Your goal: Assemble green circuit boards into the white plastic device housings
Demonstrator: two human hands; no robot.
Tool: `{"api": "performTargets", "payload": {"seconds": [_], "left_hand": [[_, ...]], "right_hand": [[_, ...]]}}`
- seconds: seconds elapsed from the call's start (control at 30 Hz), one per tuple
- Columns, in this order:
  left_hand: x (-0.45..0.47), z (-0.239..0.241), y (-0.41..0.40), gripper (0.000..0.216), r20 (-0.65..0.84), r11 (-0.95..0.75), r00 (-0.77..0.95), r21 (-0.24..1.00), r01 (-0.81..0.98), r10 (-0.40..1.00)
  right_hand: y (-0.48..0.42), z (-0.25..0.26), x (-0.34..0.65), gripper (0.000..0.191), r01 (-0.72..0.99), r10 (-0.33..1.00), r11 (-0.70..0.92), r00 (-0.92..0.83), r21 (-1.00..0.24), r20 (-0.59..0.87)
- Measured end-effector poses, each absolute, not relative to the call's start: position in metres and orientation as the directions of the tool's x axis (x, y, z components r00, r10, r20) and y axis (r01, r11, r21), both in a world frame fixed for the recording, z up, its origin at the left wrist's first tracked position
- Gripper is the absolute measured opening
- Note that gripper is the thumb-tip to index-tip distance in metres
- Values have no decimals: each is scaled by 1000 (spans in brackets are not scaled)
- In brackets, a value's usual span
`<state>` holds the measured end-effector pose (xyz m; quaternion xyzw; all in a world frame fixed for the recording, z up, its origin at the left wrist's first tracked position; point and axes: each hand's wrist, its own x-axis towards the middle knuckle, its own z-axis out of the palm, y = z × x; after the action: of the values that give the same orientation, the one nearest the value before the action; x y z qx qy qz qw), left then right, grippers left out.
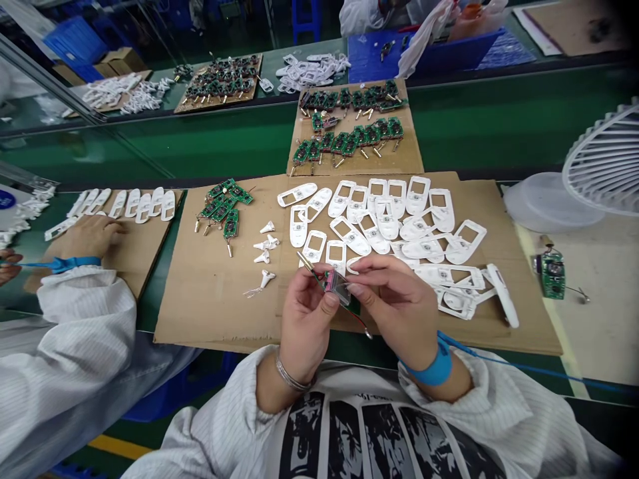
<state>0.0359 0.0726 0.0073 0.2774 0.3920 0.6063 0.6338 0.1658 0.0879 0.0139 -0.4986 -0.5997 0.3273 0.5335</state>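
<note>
Between both hands is a small green circuit board with a display (pixel 338 287), a metal probe-like tip at its upper left and a red wire trailing below. My left hand (pixel 308 309) grips its left side with thumb and fingers. Thumb and fingertips of my right hand (pixel 394 299) pinch its right edge; a blue wrist strap (pixel 432 362) circles that wrist. Just beyond the hands, white plastic housings (pixel 387 216) with window cutouts lie in a loose spread on the cardboard (pixel 224 279). Small white cone-shaped parts (pixel 267 243) and a pile of green circuit boards (pixel 222 203) lie to the left.
A second cardboard (pixel 414 150) holding rows of circuit boards stands behind. On the right are a clear round lid (pixel 552 203), a white fan (pixel 606 159) and a single circuit board (pixel 553 274). At left, a co-worker's hand (pixel 90 236) rests by white housings.
</note>
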Motion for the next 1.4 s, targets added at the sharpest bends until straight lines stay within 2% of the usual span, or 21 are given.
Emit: {"api": "performTargets", "payload": {"seconds": [0.1, 0.2, 0.3, 0.43, 0.57, 0.67, 0.77, 0.9, 0.97, 1.03, 1.1, 1.13, 1.2, 1.27, 1.33, 1.4], "left_hand": [[39, 9, 71, 25, -172, 138, -18, 842, -522, 985], [41, 12, 71, 23, -188, 140, -44, 848, -511, 981], [40, 13, 72, 21, -194, 143, -52, 854, -500, 980], [37, 13, 75, 22, -208, 151, -61, 855, -497, 976], [35, 14, 74, 25, -205, 157, -42, 851, -501, 978], [35, 15, 74, 26, -198, 166, -9, 848, -504, 980], [38, 14, 74, 27, -197, 171, 1, 847, -503, 980], [34, 8, 80, 29, -281, 193, -93, 830, -524, 955], [28, 8, 86, 30, -291, 186, -151, 855, -485, 945], [21, 11, 96, 27, -199, 149, -132, 937, -316, 971], [17, 17, 108, 23, -58, 57, -39, 998, -10, 998], [16, 21, 114, 21, 5, -8, 20, 986, 168, 1000], [16, 28, 125, 17, 96, -140, 114, 861, 490, 989], [18, 32, 131, 13, 156, -243, 188, 677, 695, 970], [20, 33, 132, 13, 183, -308, 248, 534, 787, 951], [22, 33, 131, 14, 202, -344, 281, 456, 821, 938]], "right_hand": [[84, 17, 165, 14, 472, 831, 471, 45, -745, 554], [82, 20, 165, 17, 533, 786, 532, -24, -657, 617], [82, 22, 166, 12, 529, 841, 468, -19, -708, 541], [86, 21, 168, 2, 422, 930, 359, -92, -832, 354], [93, 22, 175, 5, 305, 957, 285, -148, -909, 250], [95, 22, 175, 9, 289, 956, 280, -170, -916, 238], [92, 21, 170, 8, 404, 910, 404, -89, -821, 405], [87, 32, 178, 13, 578, 700, 567, 39, -588, 713], [88, 45, 189, 14, 592, 643, 553, 144, -586, 752], [90, 59, 197, 9, 443, 789, 510, 100, -738, 606], [90, 69, 196, 12, 264, 915, 403, -112, -876, 388], [89, 72, 192, 14, 223, 927, 349, -223, -910, 301], [86, 72, 178, 13, 245, 912, 317, -345, -916, 223], [83, 67, 165, 9, 317, 901, 353, -369, -880, 228], [83, 61, 156, 6, 372, 896, 395, -360, -840, 261], [83, 57, 153, 5, 400, 892, 416, -352, -817, 282]]}}
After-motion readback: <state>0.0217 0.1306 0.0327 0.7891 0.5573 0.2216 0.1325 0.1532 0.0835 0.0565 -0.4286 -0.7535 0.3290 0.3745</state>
